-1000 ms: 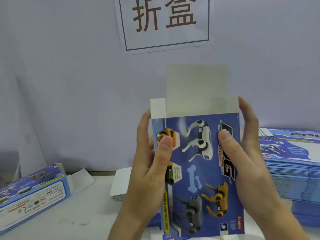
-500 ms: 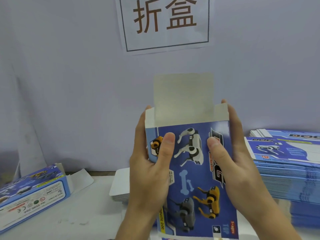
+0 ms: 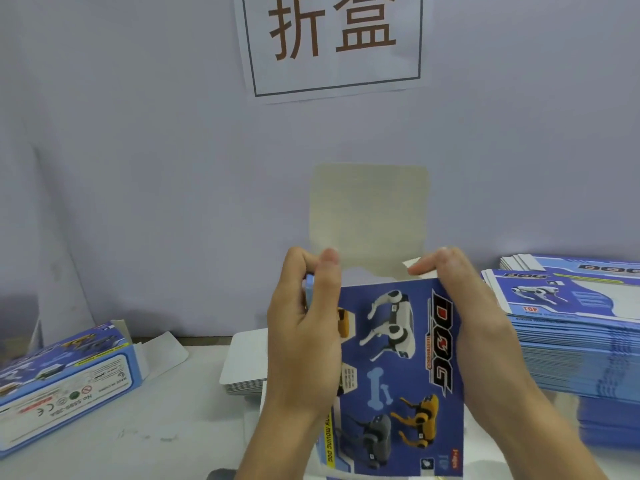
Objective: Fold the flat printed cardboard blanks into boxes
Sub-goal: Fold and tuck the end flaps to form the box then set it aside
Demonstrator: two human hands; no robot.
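The blue printed box (image 3: pixel 398 368) is held upright, its tall top flap (image 3: pixel 369 216) raised. Its left edge is grasped by the left hand (image 3: pixel 304 337); its right edge and small side flap (image 3: pixel 414 268) are grasped by the right hand (image 3: pixel 464 306).

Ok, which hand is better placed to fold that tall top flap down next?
Probably the right hand: its fingers already reach over the box rim just below the upright top flap, while the left hand grips the side.

A box (image 3: pixel 394 368) stands upright in the middle, between the left hand (image 3: pixel 304 337) and the right hand (image 3: pixel 474 323). Behind it on the table (image 3: pixel 121 427) lies a pile of cards (image 3: pixel 244 365). A folded box (image 3: pixel 65 379) lies at the left, a stack of flat blanks (image 3: pixel 571 337) at the right. A sign (image 3: pixel 332 43) hangs on the wall (image 3: pixel 138 168) behind.
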